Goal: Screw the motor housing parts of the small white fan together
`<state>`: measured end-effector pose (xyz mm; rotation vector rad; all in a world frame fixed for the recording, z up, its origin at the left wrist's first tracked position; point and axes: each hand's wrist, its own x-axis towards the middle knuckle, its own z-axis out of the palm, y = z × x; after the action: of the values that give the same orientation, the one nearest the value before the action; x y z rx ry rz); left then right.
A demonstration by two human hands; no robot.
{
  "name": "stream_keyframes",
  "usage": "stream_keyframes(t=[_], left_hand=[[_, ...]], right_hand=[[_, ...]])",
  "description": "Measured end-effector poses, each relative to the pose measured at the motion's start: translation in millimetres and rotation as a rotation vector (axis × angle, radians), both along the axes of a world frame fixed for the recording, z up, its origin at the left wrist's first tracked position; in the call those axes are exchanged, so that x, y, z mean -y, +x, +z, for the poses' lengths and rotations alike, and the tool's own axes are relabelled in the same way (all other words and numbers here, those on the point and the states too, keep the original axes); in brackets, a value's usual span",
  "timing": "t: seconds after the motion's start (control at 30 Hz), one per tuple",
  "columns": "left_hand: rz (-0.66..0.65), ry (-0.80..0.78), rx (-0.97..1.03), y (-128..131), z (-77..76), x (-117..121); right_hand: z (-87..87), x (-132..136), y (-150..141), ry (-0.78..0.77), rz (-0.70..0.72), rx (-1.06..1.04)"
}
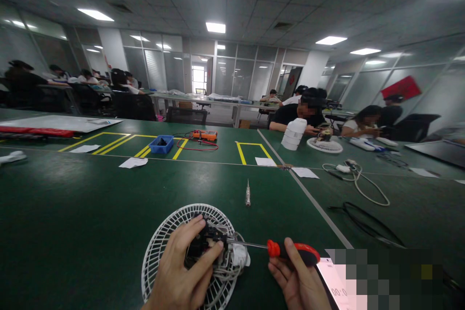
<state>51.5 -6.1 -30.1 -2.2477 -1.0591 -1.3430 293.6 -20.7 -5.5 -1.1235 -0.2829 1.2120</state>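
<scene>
A white round fan grille (154,247) lies on the green table close to me, with a dark fan motor assembly (207,240) and a bundle of pale cable (227,271) on it. My left hand (183,261) grips the motor assembly, fingers spread around its top and side. In my right hand (300,276) is a red and black screwdriver (275,248), held level by its handle. Its shaft points left, and the tip meets the motor assembly near my left index finger; the exact contact point is hidden. A small clear-handled screwdriver (248,196) lies beyond the grille.
A blue bin (161,144) and an orange multimeter (204,135) with red leads stand farther back. To the right lie a white cable (374,193), a black cable (370,225) and a lit phone (336,278). A co-worker (308,111) sits across, by a white bottle-shaped housing (293,134).
</scene>
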Motion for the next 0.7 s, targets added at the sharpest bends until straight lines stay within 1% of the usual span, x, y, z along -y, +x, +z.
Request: stream_keyframes(t=[0.2,0.3,0.4,0.5,0.6,0.7], left_hand=[[0.016,-0.003,-0.012,-1.2,1.2,0.1],[0.045,0.006,0.034,1.9,3.4,1.3],[0.092,0.056,0.108,4.3,6.7,-0.4],[0.173,0.073,0.083,0.5,11.3,-4.6],[0.244,-0.030,-0.017,-10.3,17.1,-7.5],[0.244,-0.166,-0.058,-23.0,23.6,-7.5]], right_hand=[[-0.4,-1.7,-0.5,0.003,-0.011,-0.001],[-1.6,-2.9,0.9,0.007,-0.010,-0.009],[-2.5,-2.9,4.8,0.024,-0.031,-0.046],[-1.5,-2.3,10.2,0.036,-0.068,-0.117],[1.4,-2.2,12.7,0.039,-0.034,-0.116],[2.9,-3.4,10.3,0.062,0.022,-0.005]])
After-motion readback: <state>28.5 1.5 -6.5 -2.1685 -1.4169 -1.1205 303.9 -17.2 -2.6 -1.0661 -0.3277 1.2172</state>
